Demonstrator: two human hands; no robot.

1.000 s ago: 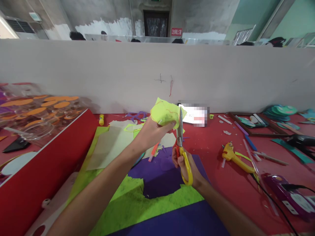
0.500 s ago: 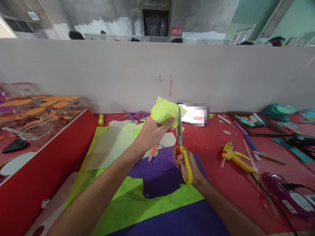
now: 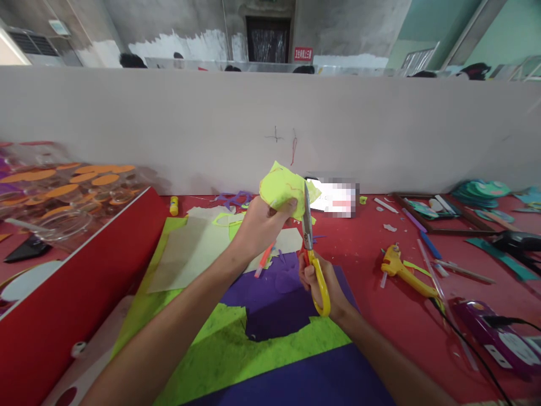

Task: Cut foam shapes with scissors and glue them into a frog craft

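Observation:
My left hand [image 3: 264,223] pinches a piece of yellow-green felt [image 3: 281,189] that carries a faint drawn outline. In my right hand [image 3: 319,276] are scissors [image 3: 320,285] with yellow handles, their blades pointing up at the felt's right edge. Whether the blades are fully closed cannot be made out. Below both hands lie a purple sheet [image 3: 279,318] and a larger green felt sheet [image 3: 236,361] with a ragged cut-out edge. A pale sheet [image 3: 181,254] and an orange-and-clear pen-like stick [image 3: 264,260] rest near my left wrist.
A yellow glue gun [image 3: 406,270] with its cord and a purple power strip [image 3: 499,332] lie to the right. A lit phone [image 3: 332,197] leans by the grey partition [image 3: 203,129]. Left, a red divider [image 3: 105,270] borders clear cups with orange discs [image 3: 67,192].
My left hand has tilted the felt slightly, its top corner now a little higher. The scissors stay at its right edge, almost unmoved.

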